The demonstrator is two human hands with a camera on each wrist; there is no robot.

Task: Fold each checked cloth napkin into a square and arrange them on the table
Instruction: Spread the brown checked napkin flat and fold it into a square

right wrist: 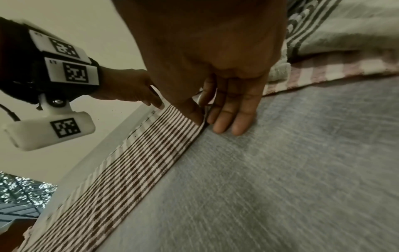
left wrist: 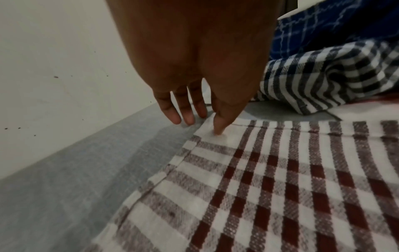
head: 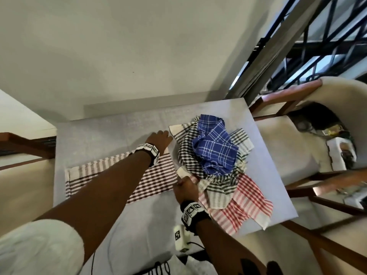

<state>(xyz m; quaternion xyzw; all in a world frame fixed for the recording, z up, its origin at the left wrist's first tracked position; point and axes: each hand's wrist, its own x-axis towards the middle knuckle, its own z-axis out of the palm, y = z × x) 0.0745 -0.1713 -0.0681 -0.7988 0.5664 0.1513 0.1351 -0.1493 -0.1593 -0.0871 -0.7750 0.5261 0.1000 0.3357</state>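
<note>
A maroon-and-white checked napkin (head: 119,179) lies flat as a long strip across the grey-covered table (head: 111,132). My left hand (head: 159,140) is at its far right corner; the thumb (left wrist: 218,131) presses the white corner of the napkin (left wrist: 270,179) down, while straight fingers touch the table beside it. My right hand (head: 186,186) pinches the near right corner of the same napkin (right wrist: 134,170) between thumb (right wrist: 192,114) and a hidden index finger, the other fingers flat on the table. To the right is a pile: blue napkin (head: 214,143), black-and-white napkin (head: 186,153), red napkin (head: 246,203).
A cream wall runs right behind the table. A padded wooden chair (head: 288,151) stands close to the table's right edge, with a barred window (head: 317,46) beyond it. A small white device (head: 180,237) with a cable sits at the near edge.
</note>
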